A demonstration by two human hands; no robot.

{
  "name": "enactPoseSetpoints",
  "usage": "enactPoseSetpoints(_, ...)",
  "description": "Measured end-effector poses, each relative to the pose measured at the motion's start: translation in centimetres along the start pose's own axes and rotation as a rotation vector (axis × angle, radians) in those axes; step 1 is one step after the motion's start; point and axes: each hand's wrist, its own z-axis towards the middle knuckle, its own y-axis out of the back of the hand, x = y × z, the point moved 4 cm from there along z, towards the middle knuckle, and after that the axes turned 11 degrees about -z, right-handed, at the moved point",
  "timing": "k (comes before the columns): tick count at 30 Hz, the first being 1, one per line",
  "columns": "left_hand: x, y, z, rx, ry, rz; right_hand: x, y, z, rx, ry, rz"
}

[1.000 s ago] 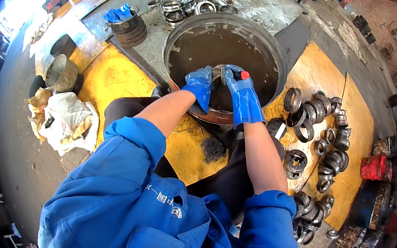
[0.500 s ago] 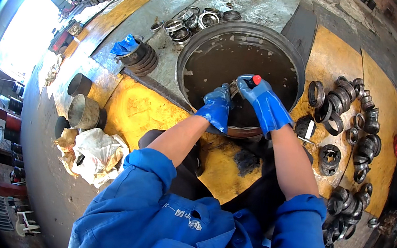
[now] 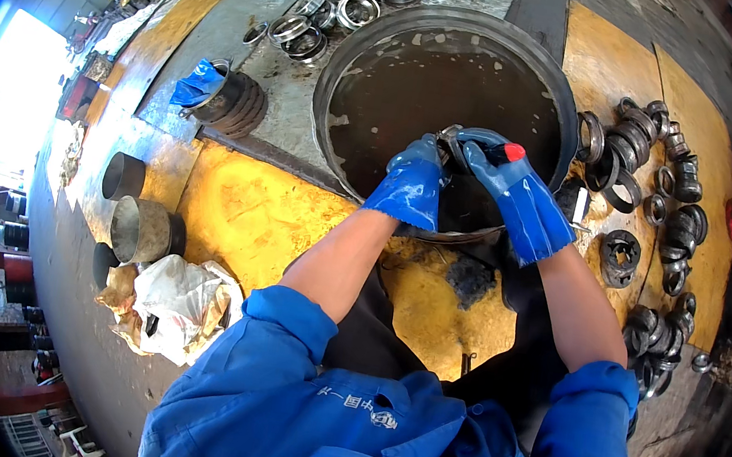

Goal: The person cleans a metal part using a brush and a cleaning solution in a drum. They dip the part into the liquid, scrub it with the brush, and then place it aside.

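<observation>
Over the near side of a wide round tub [image 3: 320, 100] of brown liquid [image 3: 420, 89], two blue-gloved hands meet around a small metal piece [image 3: 448, 138], probably a ring, though the gloves hide much of it. The left hand [image 3: 418, 164] has its fingers closed on that piece. The right hand [image 3: 493, 173] curls around a red-ended object [image 3: 513, 152], most of it hidden, and its fingers reach the metal piece; whether they clamp it too, I cannot tell. Dark rings [image 3: 630, 138] cluster on yellow sheeting to the right of the tub, with a notched disc [image 3: 620, 258] nearer the person. Shiny rings [image 3: 358, 11] lie beyond its upper left rim, and a white plastic bag [image 3: 179, 301] sits at lower left, beside an open cylinder [image 3: 140, 231]
</observation>
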Motion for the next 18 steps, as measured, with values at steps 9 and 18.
enactPoseSetpoints(9, -1.2, -0.8, -2.2, -0.003, -0.035, -0.012, -1.7, 2.2, 0.3, 0.008, -0.027, -0.115)
enactPoseSetpoints(18, -2.0, -2.0, -3.2, -0.040, -0.052, -0.021, -5.8, 5.9, 4.2, -0.050, -0.276, -0.215)
